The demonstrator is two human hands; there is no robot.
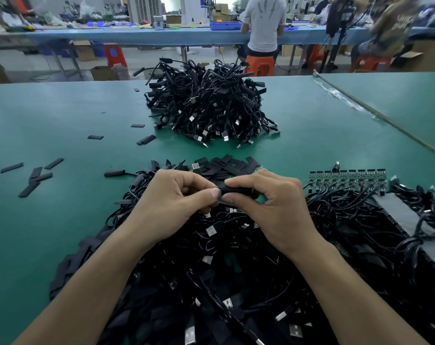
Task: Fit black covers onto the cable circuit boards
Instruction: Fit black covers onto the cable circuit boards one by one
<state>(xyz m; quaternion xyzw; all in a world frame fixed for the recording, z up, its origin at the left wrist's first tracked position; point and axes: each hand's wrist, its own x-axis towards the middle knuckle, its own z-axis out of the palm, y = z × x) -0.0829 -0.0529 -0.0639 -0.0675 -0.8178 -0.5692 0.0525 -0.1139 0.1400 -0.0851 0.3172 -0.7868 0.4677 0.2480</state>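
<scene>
The left hand (pixel 171 195) and right hand (pixel 268 197) pinch one black cover (pixel 236 190) between them over the near cable pile (pixel 236 257), with bare table (pixel 62 115) open leftward to its far edge.

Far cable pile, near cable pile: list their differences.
The far cable pile is a compact, tall mound; the near cable pile sprawls low and wide. The left hand and right hand pinch a black cover over the near cable pile; nothing touches the far cable pile. Bare circuit boards line the near cable pile's right side; none show beside the far cable pile. Both hold black cables with silver USB plugs.
</scene>
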